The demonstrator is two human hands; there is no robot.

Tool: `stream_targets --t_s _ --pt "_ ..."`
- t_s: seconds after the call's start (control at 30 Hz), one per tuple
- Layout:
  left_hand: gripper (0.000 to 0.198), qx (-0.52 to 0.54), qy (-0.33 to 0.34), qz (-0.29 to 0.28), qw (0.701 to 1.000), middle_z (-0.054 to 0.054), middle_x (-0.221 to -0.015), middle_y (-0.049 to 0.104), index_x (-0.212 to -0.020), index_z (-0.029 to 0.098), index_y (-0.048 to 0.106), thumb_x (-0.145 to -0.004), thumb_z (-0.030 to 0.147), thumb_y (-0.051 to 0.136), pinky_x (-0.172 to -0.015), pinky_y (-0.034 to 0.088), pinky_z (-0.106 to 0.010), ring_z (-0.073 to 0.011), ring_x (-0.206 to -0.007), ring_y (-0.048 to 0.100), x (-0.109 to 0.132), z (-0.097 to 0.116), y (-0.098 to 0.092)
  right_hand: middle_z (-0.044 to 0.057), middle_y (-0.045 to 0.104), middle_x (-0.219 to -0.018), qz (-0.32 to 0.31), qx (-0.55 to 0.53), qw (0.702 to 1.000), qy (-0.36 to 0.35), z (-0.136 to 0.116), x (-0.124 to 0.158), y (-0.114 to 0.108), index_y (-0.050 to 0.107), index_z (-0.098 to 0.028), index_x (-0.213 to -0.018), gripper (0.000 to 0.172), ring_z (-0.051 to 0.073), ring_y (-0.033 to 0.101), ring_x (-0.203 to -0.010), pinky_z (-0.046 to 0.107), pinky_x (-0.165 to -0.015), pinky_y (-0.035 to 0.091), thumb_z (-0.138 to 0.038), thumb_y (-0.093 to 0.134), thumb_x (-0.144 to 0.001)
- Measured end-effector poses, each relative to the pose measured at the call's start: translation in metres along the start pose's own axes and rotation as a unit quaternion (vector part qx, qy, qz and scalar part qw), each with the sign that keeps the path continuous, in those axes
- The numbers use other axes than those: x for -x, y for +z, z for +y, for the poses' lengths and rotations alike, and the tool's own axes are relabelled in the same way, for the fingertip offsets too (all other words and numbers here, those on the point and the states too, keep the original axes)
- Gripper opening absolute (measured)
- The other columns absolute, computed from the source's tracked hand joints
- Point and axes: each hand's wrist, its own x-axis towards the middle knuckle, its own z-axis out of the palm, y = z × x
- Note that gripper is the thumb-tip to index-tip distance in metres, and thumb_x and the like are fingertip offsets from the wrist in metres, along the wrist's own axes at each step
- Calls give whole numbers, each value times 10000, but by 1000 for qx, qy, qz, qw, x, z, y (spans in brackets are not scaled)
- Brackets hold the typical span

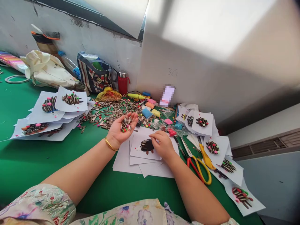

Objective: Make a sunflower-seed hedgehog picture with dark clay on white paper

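Cupped palm-up, my left hand (123, 126) cradles a small heap of striped sunflower seeds (126, 123) mixed with tiny coloured balls. A gold bangle (111, 144) circles that wrist. My right hand (163, 144) is closed in a pinch at the right end of a dark clay hedgehog (146, 145); whatever lies between its fingertips is hidden. Pale seeds stand in a row on the hedgehog's back, and brown clay feet show below it. It lies on a white card (138, 153), atop several white sheets (122, 162) on the green table.
Loose seeds (110, 109) and clay packets (147, 113) spread beyond my hands. Scissors (199, 165) and red-handled pliers (194, 168) lie to the right. Finished cards (70, 107) pile left and more cards (215, 147) right. A red thermos (123, 83) and bags stand by the wall.
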Motion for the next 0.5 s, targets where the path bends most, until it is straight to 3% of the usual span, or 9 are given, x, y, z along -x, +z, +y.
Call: stream_targets --t_s 0.2,0.37,0.5 --pt "327 -20 -104 3 994 -164 -1153 690 -1209 130 593 -980 217 377 -897 588 -388 -258 -1158 645 5 -23 -16 55 668 -879 15 7 1000 -22 -2 -1 -2 736 -220 -970 197 199 601 -870 347 -798 471 -196 546 -920" --pt "394 -25 -139 -28 990 -153 -1229 668 -1327 144 532 -990 247 356 -964 549 -419 -258 -1216 605 10 -30 -17 64 661 -896 18 23 999 -19 -12 0 -5 723 -232 -970 177 214 591 -887 374 -816 467 -239 550 -929" --pt "427 -25 -169 -43 984 -145 -1249 661 -1380 155 492 -996 274 349 -929 558 -390 -243 -1210 609 16 -34 -16 72 653 -929 33 27 999 -26 -23 1 -8 709 -239 -1005 178 223 583 -921 387 -846 469 -270 546 -941"
